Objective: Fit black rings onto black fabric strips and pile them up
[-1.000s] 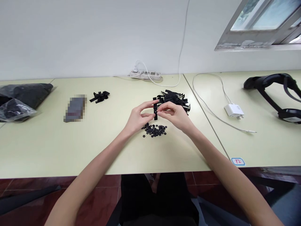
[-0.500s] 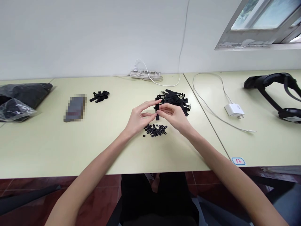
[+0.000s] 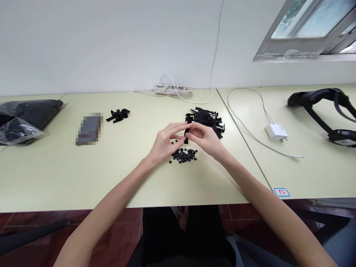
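Between my two hands is a short black fabric strip (image 3: pixel 186 138), held upright above the table. My left hand (image 3: pixel 166 140) pinches it from the left, index finger near its top and thumb lower down. From the right, my right hand (image 3: pixel 206 138) grips the same strip with thumb and fingertips. Just below the hands lies a heap of small black ring-shaped pieces (image 3: pixel 184 155). A pile of loose black strips (image 3: pixel 207 118) is right behind my right hand. Whether a ring is between my fingers is hidden.
A smaller group of black strips (image 3: pixel 119 115) lies left, beside a blurred dark object (image 3: pixel 89 129). A black item in a plastic bag (image 3: pixel 30 118) is far left. A power strip (image 3: pixel 172 89), white charger (image 3: pixel 276 131) with cable, and black headset (image 3: pixel 314 104) are also on the table.
My left fingers have shifted slightly right along the strip, and its top now leans back more. Both hands still hold it. The camera view has moved slightly.
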Motion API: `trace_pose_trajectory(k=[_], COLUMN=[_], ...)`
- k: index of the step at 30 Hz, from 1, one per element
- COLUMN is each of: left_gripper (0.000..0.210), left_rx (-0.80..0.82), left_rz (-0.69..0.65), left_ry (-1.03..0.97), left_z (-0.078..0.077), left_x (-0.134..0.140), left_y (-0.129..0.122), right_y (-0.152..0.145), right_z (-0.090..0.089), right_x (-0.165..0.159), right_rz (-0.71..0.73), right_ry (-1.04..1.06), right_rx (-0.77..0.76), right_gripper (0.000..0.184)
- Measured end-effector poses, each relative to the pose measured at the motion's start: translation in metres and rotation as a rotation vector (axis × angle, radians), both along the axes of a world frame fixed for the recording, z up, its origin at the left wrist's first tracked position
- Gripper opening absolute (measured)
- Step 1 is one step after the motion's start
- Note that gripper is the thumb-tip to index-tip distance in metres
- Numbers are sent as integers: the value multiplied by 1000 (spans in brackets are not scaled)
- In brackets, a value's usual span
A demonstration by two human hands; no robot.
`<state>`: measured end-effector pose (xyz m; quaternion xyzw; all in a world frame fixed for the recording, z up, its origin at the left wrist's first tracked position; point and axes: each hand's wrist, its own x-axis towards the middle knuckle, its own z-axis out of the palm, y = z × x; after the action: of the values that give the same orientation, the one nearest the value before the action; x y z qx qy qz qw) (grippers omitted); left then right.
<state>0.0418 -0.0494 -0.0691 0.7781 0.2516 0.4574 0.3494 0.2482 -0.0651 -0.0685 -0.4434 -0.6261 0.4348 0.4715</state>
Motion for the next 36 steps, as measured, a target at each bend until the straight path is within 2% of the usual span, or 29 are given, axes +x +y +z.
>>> trace_pose_trajectory(k=[5, 8, 12, 17, 20, 23, 28, 31, 34, 36], left_gripper=[46, 37, 34, 22, 16, 15, 19, 23, 25, 26], left_rx=[28, 4, -29, -25, 18, 29, -165, -257, -302, -335], left_rz=[-17, -35, 55, 137, 151, 164, 156, 151, 105, 67], left_ry=[3, -33, -110, -35, -22, -29, -73, -124, -121, -127], left_z=[4, 9, 12, 13, 14, 16, 19, 22, 27, 29], left_x=[1, 2, 1, -2, -2, -1, 1, 2, 2, 2], left_y=[-4, -5, -1, 2, 1, -1, -7, -13, -17, -19], right_y=[-1, -3, -9, -15, -16, -14, -4, 1, -1, -7], right_z=[0, 4, 9, 11, 13, 14, 7, 0, 0, 4], right_x=[0, 0, 0, -2, -3, -3, 0, 2, 0, -3], right_rz=[-52, -146, -242, -281, -264, -212, -117, -65, -85, -169], right_ry=[-19, -86, -184, -180, -157, -29, 245, 325, 310, 240], right_rx=[138, 292, 456, 503, 478, 342, 10, -102, -82, 59], right_gripper=[16, 8, 9, 10, 10, 11, 34, 45, 43, 31])
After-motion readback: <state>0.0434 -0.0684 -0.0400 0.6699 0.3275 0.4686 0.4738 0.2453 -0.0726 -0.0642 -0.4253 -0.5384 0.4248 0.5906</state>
